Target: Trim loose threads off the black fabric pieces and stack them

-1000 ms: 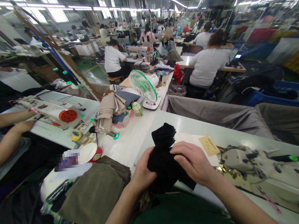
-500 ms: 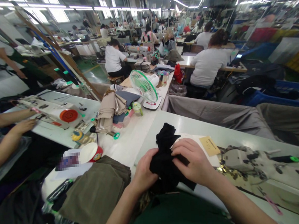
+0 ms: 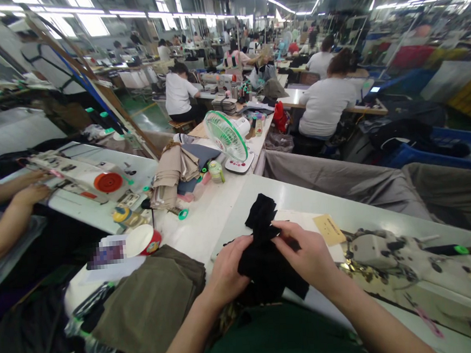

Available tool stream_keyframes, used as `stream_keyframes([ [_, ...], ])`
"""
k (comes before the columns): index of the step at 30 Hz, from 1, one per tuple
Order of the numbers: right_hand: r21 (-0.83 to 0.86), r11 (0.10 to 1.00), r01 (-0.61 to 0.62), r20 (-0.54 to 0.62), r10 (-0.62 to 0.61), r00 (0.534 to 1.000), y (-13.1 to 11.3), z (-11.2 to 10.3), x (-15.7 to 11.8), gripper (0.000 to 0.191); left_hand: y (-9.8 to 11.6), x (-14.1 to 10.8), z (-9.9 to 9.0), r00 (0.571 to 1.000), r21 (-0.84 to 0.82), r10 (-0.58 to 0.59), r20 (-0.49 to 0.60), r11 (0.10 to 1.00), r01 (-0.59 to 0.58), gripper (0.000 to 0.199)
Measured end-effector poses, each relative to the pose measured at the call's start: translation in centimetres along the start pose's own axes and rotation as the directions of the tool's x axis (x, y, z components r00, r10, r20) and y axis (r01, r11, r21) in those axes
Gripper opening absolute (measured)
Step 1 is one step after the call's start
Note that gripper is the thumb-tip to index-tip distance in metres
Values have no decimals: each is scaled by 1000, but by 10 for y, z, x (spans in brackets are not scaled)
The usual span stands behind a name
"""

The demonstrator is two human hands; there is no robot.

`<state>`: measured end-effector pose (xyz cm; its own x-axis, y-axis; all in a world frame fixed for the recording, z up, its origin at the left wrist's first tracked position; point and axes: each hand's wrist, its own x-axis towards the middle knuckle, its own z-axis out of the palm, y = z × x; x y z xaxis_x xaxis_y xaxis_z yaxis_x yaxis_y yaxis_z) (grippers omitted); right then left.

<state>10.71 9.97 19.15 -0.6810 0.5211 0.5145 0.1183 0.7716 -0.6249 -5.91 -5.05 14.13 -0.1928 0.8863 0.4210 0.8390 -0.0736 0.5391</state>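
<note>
Both of my hands grip a dark, crumpled piece of black fabric [image 3: 263, 272] at the table's near edge. My left hand [image 3: 229, 266] is closed on its left side, thumb and fingers pinching the cloth. My right hand [image 3: 304, 250] pinches its upper right part between thumb and fingers. Just beyond my fingers, more black cloth [image 3: 260, 210] lies bunched on the white tabletop [image 3: 238, 214]. A yellow printed card [image 3: 329, 230] rests on white paper past my right hand. To the right of that stands a sewing machine [image 3: 384, 257].
Stacked olive fabric [image 3: 151, 303] lies at my left, near a red paper tub [image 3: 150, 238]. A green-rimmed fan [image 3: 227, 136] and folded beige cloth [image 3: 168, 179] stand farther back. At left, a co-worker's hands [image 3: 33, 192] are at another sewing machine [image 3: 93, 179]. Pink-handled snips [image 3: 426, 319] lie right.
My left hand has shifted slightly up and its fingers now lie over the cloth. My right fingers have drawn closer together on the fabric. The co-worker's hands have moved slightly left.
</note>
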Motion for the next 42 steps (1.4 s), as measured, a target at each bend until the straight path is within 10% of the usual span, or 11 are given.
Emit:
stream_keyframes([
  [10,102,986,130,133,-143,981,-8,-19,5,3,1,-2,-9,1000,-11,28,-1,1000,-28,68],
  [15,68,997,-46,150,36,988,-1,-19,3,47,5,0,-14,989,-70,112,99,992,-106,70],
  [18,17,1000,-13,262,8,965,10,-17,5,27,8,0,-11,980,-176,13,200,984,23,68],
  [21,98,972,-213,99,203,974,31,-8,-1,13,6,2,0,922,-315,-284,262,878,360,62],
  [23,264,844,-466,13,480,877,47,3,-15,28,2,3,9,823,-411,-493,283,713,568,55],
  [27,528,344,-777,342,751,565,58,30,-61,63,-1,6,28,594,-602,-707,384,296,742,52],
  [32,634,39,-772,576,642,506,43,46,-109,70,5,11,59,439,-602,-620,651,-69,795,51],
  [37,691,99,-716,312,853,419,48,43,-127,68,5,31,102,456,-523,-478,750,-7,852,53],
  [42,644,183,-743,66,954,292,80,47,-135,58,6,63,153,525,-436,-413,744,295,850,53],
])
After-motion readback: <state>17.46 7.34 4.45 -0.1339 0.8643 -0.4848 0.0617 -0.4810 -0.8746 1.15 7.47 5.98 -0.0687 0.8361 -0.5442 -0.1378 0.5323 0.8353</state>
